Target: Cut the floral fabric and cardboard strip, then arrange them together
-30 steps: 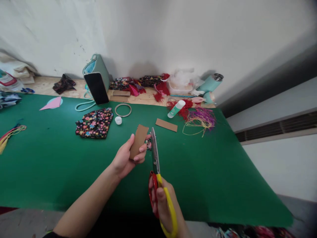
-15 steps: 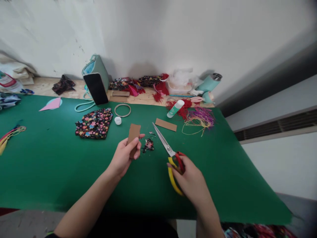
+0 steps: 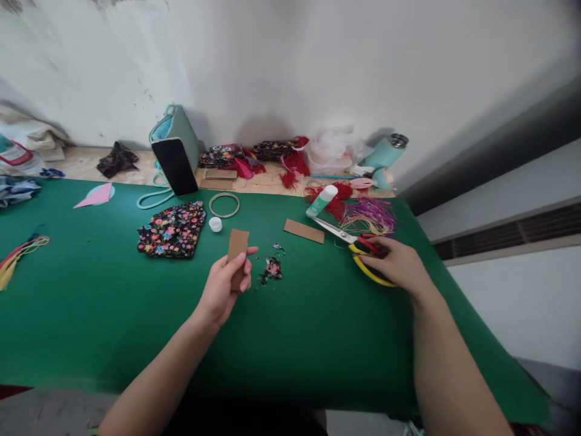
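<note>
My left hand (image 3: 227,280) pinches a small brown cardboard strip (image 3: 238,243) upright between thumb and fingers. Over on the right, my right hand (image 3: 398,264) grips scissors (image 3: 341,232) with one red and one yellow handle; their blades are closed and point left towards a glue stick (image 3: 322,201). A second cardboard strip (image 3: 304,231) lies flat just left of the blades. Dark fabric scraps (image 3: 272,268) are heaped beside my left hand. Purple and yellow threads (image 3: 370,216) lie behind the scissors.
On the green table (image 3: 318,339) are floral fabric (image 3: 172,231), a ring (image 3: 224,205), a white cap (image 3: 215,224) and a pink paper piece (image 3: 96,195). A phone (image 3: 176,166) leans on a teal pouch (image 3: 187,130). Along the wall stand a bottle (image 3: 387,151) and red tassels (image 3: 295,169).
My right hand has carried the scissors right and away from me, near the threads and glue stick. My left hand, still holding the cardboard strip, has shifted slightly left.
</note>
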